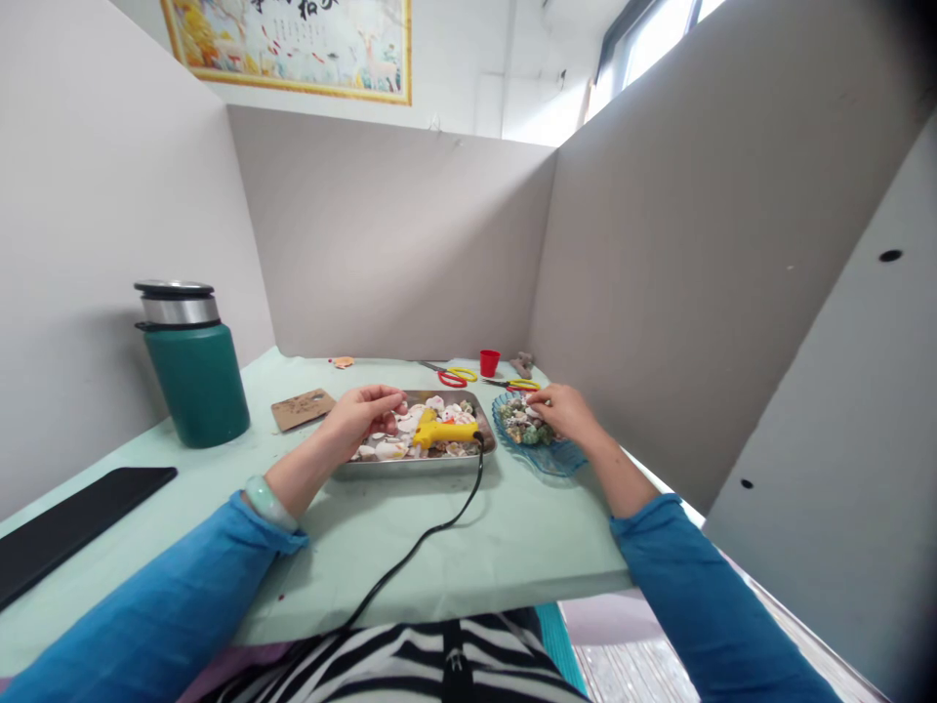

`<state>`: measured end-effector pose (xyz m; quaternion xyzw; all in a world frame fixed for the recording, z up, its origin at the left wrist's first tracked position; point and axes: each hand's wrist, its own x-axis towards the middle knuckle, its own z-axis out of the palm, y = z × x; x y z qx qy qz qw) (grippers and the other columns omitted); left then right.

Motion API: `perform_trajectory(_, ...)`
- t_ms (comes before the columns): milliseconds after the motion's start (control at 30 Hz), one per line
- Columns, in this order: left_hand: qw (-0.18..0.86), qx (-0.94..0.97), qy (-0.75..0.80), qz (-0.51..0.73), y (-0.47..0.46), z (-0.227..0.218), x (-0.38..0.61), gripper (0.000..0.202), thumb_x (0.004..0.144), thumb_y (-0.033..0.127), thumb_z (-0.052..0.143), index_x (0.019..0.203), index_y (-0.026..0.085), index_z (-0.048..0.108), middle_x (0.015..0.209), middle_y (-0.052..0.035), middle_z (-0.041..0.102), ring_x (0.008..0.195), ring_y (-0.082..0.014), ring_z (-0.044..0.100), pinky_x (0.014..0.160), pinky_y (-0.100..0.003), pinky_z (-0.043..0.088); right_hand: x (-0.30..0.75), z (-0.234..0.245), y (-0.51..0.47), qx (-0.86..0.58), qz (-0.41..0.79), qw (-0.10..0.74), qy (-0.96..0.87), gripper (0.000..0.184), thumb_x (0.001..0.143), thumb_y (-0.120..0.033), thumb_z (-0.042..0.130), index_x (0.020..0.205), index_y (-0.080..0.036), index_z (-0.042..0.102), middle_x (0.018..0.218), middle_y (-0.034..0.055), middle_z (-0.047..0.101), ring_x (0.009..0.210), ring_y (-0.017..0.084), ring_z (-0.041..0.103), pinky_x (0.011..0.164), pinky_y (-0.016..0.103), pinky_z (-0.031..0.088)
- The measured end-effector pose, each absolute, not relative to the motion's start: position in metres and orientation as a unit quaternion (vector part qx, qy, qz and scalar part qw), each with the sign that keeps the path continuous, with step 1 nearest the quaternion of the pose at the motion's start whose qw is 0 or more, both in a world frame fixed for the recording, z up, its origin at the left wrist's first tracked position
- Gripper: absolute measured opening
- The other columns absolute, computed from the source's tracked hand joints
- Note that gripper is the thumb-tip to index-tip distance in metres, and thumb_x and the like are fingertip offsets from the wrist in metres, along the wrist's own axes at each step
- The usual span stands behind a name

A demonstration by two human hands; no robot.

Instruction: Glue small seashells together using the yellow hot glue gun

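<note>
The left hand [358, 420] is held over the left end of a metal tray [417, 470], its fingers bent and their tips brought near the thumb; I cannot tell whether that grip pinches anything small. The right hand [571, 412] reaches in from the right, palm down, fingertips lowered to the heap of small shells and stones [528, 430] in a blue dish [560, 461]; whether its grip has closed on a piece is hidden. Both forearms stretch forward in blue sleeves [183, 586], and one pale bracelet [269, 502] circles the left wrist.

The one tray holds larger shells [391, 450], too jumbled to count, and one yellow glue gun [445, 432] lies on them toward the right end. Its single black cord [431, 532] runs over the tray's front edge and across the tabletop [512, 547] toward the person's lap.

Behind the tray and dish are two pairs of scissors [458, 377], one red cup [490, 363] and a small grey object [522, 365]. One orange piece [344, 362] lies at the back left. Left of the tray are one brown card [303, 409], one green bottle [197, 381] standing upright, and one flat black object [88, 522] nearest the left edge.
</note>
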<state>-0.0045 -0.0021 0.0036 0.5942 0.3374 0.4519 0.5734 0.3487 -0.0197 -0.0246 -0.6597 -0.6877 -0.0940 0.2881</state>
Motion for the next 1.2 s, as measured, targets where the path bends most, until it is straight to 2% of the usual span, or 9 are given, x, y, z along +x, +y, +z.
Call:
perform_trajectory(200, 0.568, 0.599, 0.336, 0.453, -0.002, 0.003, -0.004, 0.032, 0.063, 0.033, 0.077, 0.08, 0.012, 0.061, 0.07, -0.0019, 0.063, 0.047, -0.0062, 0.052, 0.052, -0.023, 0.048, 0.337, -0.017, -0.026, -0.636, -0.104, 0.348, -0.681, 0.021, 0.082, -0.027, 0.055, 0.085, -0.02, 0.075, 0.089, 0.0073, 0.069, 0.082, 0.02, 0.061, 0.073, 0.03, 0.042)
perform_trajectory(400, 0.551, 0.593, 0.358, 0.465, -0.005, 0.006, -0.003, 0.033, 0.059, 0.032, 0.079, 0.072, 0.012, 0.056, 0.068, -0.0024, 0.064, 0.045, -0.0061, 0.052, 0.052, -0.023, 0.047, 0.291, -0.005, -0.036, -0.544, -0.03, 0.397, -0.738, 0.021, 0.083, -0.031, 0.055, 0.081, -0.02, 0.072, 0.088, 0.005, 0.069, 0.077, 0.018, 0.06, 0.072, 0.028, 0.043)
perform_trajectory(567, 0.532, 0.587, 0.362, 0.492, -0.001, 0.007, -0.007, 0.035, 0.059, 0.035, 0.078, 0.072, 0.013, 0.054, 0.065, -0.002, 0.063, 0.044, -0.006, 0.051, 0.048, -0.021, 0.045, 0.233, 0.016, -0.036, -0.482, -0.05, 0.23, -0.844, 0.022, 0.082, -0.037, 0.057, 0.088, -0.023, 0.072, 0.09, 0.0062, 0.07, 0.086, 0.022, 0.061, 0.073, 0.029, 0.041)
perform_trajectory(700, 0.503, 0.602, 0.365, 0.501, 0.003, 0.007, -0.009, 0.037, 0.065, 0.045, 0.071, 0.074, 0.012, 0.055, 0.068, -0.0035, 0.063, 0.046, -0.0071, 0.052, 0.049, -0.022, 0.046, 0.205, 0.02, -0.026, -0.564, -0.057, 0.068, -0.821, 0.045, 0.07, -0.05, 0.065, 0.106, -0.024, 0.067, 0.096, 0.0091, 0.07, 0.087, 0.027, 0.062, 0.066, 0.03, 0.041)
perform_trajectory(800, 0.485, 0.612, 0.375, 0.5, 0.005, 0.006, -0.01, 0.037, 0.068, 0.046, 0.068, 0.073, 0.012, 0.055, 0.069, -0.0036, 0.063, 0.046, -0.0068, 0.051, 0.05, -0.022, 0.047, 0.2, 0.014, -0.021, -0.586, -0.037, 0.017, -0.809, 0.052, 0.068, -0.051, 0.064, 0.114, -0.026, 0.063, 0.106, 0.0079, 0.068, 0.092, 0.028, 0.062, 0.065, 0.029, 0.041)
perform_trajectory(867, 0.467, 0.621, 0.385, 0.498, 0.007, 0.004, -0.01, 0.035, 0.068, 0.045, 0.067, 0.073, 0.012, 0.056, 0.069, -0.0032, 0.062, 0.046, -0.0068, 0.051, 0.049, -0.022, 0.046, 0.204, 0.011, -0.02, -0.583, -0.017, 0.036, -0.812, 0.049, 0.07, -0.047, 0.064, 0.113, -0.026, 0.063, 0.105, 0.0066, 0.068, 0.093, 0.026, 0.061, 0.067, 0.028, 0.041)
perform_trajectory(967, 0.443, 0.635, 0.393, 0.497, 0.011, 0.003, -0.012, 0.03, 0.07, 0.042, 0.065, 0.074, 0.013, 0.056, 0.069, -0.0024, 0.062, 0.045, -0.0073, 0.052, 0.048, -0.022, 0.045, 0.214, 0.012, -0.023, -0.556, 0.068, 0.134, -0.818, 0.039, 0.076, -0.045, 0.059, 0.105, -0.021, 0.065, 0.093, 0.0058, 0.067, 0.083, 0.021, 0.06, 0.066, 0.026, 0.041)
perform_trajectory(1067, 0.421, 0.654, 0.398, 0.487, 0.013, 0.005, -0.015, 0.024, 0.072, 0.037, 0.061, 0.075, 0.013, 0.057, 0.069, -0.0022, 0.063, 0.047, -0.0077, 0.053, 0.049, -0.022, 0.045, 0.224, 0.016, -0.026, -0.51, 0.246, 0.281, -0.775, 0.037, 0.08, -0.05, 0.054, 0.097, -0.018, 0.063, 0.078, 0.0038, 0.062, 0.068, 0.016, 0.056, 0.056, 0.024, 0.042)
perform_trajectory(1200, 0.338, 0.721, 0.437, 0.419, 0.013, 0.008, -0.016, 0.018, 0.073, 0.032, 0.058, 0.073, 0.014, 0.058, 0.062, -0.0014, 0.062, 0.047, -0.0093, 0.054, 0.048, -0.021, 0.042, 0.225, 0.017, -0.027, -0.444, 0.444, 0.427, -0.651, 0.036, 0.073, -0.053, 0.062, 0.08, -0.018, 0.054, 0.063, -0.0017, 0.048, 0.052, 0.009, 0.042, 0.044, 0.021, 0.035)
